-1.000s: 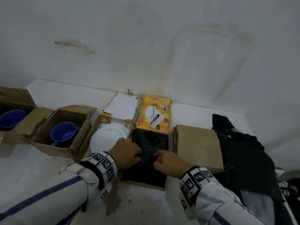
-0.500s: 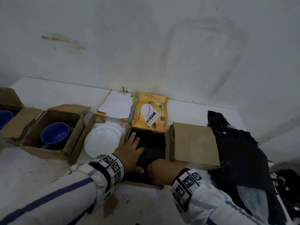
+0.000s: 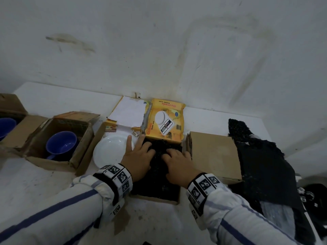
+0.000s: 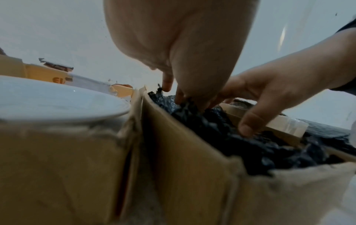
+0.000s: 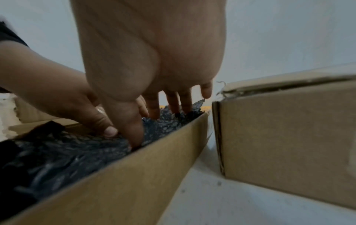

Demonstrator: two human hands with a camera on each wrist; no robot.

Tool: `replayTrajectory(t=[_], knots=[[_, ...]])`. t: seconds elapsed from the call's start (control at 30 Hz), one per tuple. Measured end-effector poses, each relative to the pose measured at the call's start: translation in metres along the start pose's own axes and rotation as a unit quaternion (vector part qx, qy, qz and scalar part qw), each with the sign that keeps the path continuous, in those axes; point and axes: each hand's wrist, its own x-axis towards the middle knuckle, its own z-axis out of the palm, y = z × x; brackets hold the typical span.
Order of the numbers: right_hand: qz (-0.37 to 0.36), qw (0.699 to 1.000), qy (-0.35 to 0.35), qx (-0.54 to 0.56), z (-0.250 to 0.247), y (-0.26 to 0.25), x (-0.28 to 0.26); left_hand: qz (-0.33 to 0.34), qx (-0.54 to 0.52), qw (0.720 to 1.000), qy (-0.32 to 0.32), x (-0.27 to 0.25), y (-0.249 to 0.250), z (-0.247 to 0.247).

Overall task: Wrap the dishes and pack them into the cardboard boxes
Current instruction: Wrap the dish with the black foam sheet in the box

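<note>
Both hands down inside the open cardboard box [image 3: 174, 198] at the middle of the tabletop [image 3: 44, 188], on the black bubble wrap [image 3: 159, 175] that fills it. Left hand [image 3: 139, 160] flat on the wrap near the box's left wall, fingers spread and mostly straight, two of them reaching past that wall toward the white plate [image 3: 111, 151]: grip wide, holding nothing. Right hand [image 3: 178, 165] beside it toward the box's right wall, fingers straight and pointing down, tips pressed into the wrap, thumb down along the inner wall in the right wrist view: grip likewise wide, nothing clasped. Whatever lies under the wrap hidden. Yellow lid [image 3: 165, 119] with a kitchen-scale picture standing open at the box's far edge, against the wall.

White plate unwrapped, just left of the box in a neighbouring yellow carton. Further left, a blue cup [image 3: 62, 145] in an open brown box [image 3: 44, 160], and another blue dish [image 3: 6, 126] in a box at the frame's left edge. Just right of the middle box, a closed cardboard box [image 3: 214, 152]. Beyond that, a loose black sheet of wrap [image 3: 265, 167] spread over the tabletop's right end.
</note>
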Motion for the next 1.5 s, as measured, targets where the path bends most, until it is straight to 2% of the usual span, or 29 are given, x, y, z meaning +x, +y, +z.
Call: replayTrajectory(t=[0.1, 0.17, 0.4, 0.53, 0.63, 0.73, 0.83, 0.93, 1.03, 1.17, 1.23, 1.33, 1.37, 1.5], knots=[[0.034, 0.997, -0.072, -0.013, 0.004, 0.001, 0.005, -0.016, 0.021, 0.999, -0.048, 0.004, -0.003, 0.001], [0.044, 0.994, -0.096, -0.021, 0.004, 0.002, 0.009, -0.019, 0.033, 0.997, -0.066, 0.006, -0.004, 0.003], [0.056, 0.989, -0.136, -0.011, 0.002, 0.001, 0.019, -0.015, 0.047, 0.994, -0.096, 0.008, -0.006, 0.007], [0.046, 0.987, -0.146, 0.052, -0.004, 0.006, 0.018, -0.012, 0.018, 0.995, -0.102, 0.008, -0.009, 0.005], [0.021, 0.986, -0.097, 0.134, -0.013, 0.016, 0.009, -0.009, -0.027, 0.997, -0.066, 0.007, -0.01, 0.0], [0.005, 0.986, 0.041, 0.161, -0.018, 0.026, -0.002, -0.002, -0.036, 0.999, -0.004, 0.01, 0.001, -0.011], [0.022, 0.968, 0.144, 0.205, -0.025, 0.044, -0.018, 0.016, -0.094, 0.994, 0.05, 0.021, 0.031, -0.026], [0.065, 0.948, 0.191, 0.246, -0.027, 0.076, -0.04, 0.046, -0.182, 0.981, 0.042, 0.036, 0.073, -0.046], [0.142, 0.919, 0.234, 0.284, -0.019, 0.115, -0.067, 0.081, -0.234, 0.969, 0.014, 0.05, 0.119, -0.056], [0.245, 0.899, 0.235, 0.277, 0.002, 0.171, -0.106, 0.113, -0.285, 0.952, 0.002, 0.064, 0.176, -0.058], [0.266, 0.911, 0.198, 0.244, 0.017, 0.191, -0.12, 0.131, -0.267, 0.955, -0.002, 0.067, 0.199, -0.06], [0.245, 0.951, 0.09, 0.168, 0.041, 0.199, -0.131, 0.14, -0.236, 0.962, 0.014, 0.068, 0.229, -0.059], [0.234, 0.957, 0.072, 0.153, 0.046, 0.198, -0.133, 0.133, -0.221, 0.966, 0.022, 0.068, 0.237, -0.058], [0.204, 0.965, 0.123, 0.111, 0.058, 0.196, -0.134, 0.115, -0.176, 0.976, 0.055, 0.067, 0.253, -0.05]])
